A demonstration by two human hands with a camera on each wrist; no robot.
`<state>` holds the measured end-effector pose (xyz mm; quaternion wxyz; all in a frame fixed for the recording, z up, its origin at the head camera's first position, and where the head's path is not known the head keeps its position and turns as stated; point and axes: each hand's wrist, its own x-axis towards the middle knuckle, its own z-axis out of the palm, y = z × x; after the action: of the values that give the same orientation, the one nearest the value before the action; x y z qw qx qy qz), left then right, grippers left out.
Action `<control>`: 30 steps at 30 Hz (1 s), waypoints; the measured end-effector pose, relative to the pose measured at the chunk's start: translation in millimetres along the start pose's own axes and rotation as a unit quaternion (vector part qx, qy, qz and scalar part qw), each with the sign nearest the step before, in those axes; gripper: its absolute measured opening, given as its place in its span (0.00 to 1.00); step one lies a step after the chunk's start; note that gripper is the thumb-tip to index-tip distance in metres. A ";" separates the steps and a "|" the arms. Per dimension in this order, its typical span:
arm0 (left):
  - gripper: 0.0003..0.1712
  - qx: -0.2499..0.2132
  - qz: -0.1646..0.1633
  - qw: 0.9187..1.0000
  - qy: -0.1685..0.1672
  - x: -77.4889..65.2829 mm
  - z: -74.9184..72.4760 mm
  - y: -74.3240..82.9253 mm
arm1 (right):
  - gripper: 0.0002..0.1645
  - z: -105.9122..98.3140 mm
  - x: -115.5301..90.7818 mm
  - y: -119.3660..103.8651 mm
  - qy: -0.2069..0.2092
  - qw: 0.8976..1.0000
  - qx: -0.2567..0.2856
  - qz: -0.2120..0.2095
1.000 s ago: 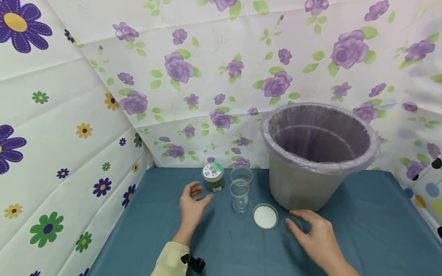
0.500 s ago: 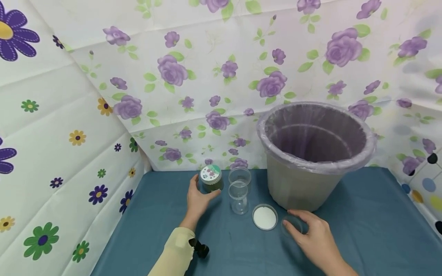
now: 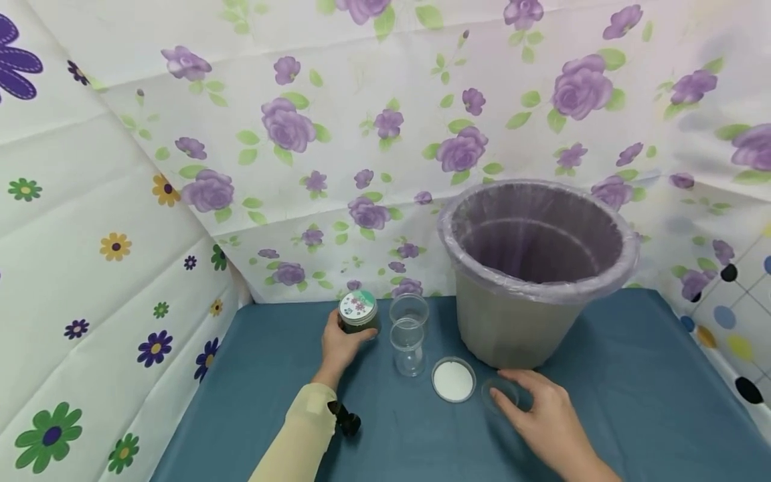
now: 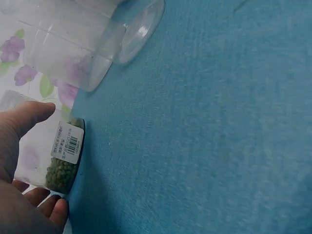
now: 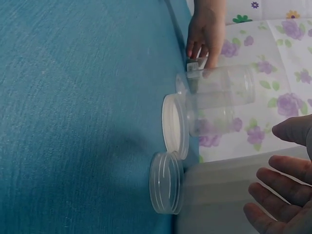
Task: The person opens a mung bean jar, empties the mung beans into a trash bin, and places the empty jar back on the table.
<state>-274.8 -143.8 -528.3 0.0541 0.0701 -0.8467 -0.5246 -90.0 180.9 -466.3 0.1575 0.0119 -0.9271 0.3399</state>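
Note:
My left hand (image 3: 343, 343) curls round a clear jar of green beans (image 3: 359, 316) at the back of the table, its thumb in front and fingers on the far side. That jar has a flower-printed lid; in the left wrist view a barcode label (image 4: 67, 141) shows above the beans. My right hand (image 3: 545, 415) hovers by a clear round lid (image 3: 495, 407), fingers spread; in the right wrist view a gap separates them from the lid (image 5: 165, 183). Left of it lies a lid with a white lining (image 3: 454, 379). Two clear jars (image 3: 407, 337) stand between the hands.
A large grey bin (image 3: 512, 328) with a purple-tinted plastic liner stands at the back right, behind the right hand. Flowered sheets (image 3: 325, 167) hang behind and at the sides of the blue-covered table (image 3: 415, 442).
My left hand has moved in to the jar of beans, and its thumb and fingers have come round it. The right hand stays by the clear lid. The head view has shifted slightly.

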 end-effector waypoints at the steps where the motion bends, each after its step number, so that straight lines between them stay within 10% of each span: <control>1: 0.50 -0.001 0.005 1.000 0.001 1.5 -0.3 0.0 | 0.24 0.4 0.2 0.1 0.002 1.000 -0.001 -0.003; 17: 0.48 0.022 0.019 0.999 0.034 -4.9 -3.3 -6.1 | 0.23 1.4 -3.8 0.2 0.005 1.000 0.001 -0.021; 30: 0.51 -0.031 0.048 0.995 0.086 -72.2 -36.0 -4.4 | 0.23 8.9 1.5 -8.3 -0.016 1.000 0.011 -0.023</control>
<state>-197.5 -164.9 -517.6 0.1543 0.0725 -0.8248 -0.5391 -92.9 169.0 -467.1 0.1499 0.0405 -0.9252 0.3463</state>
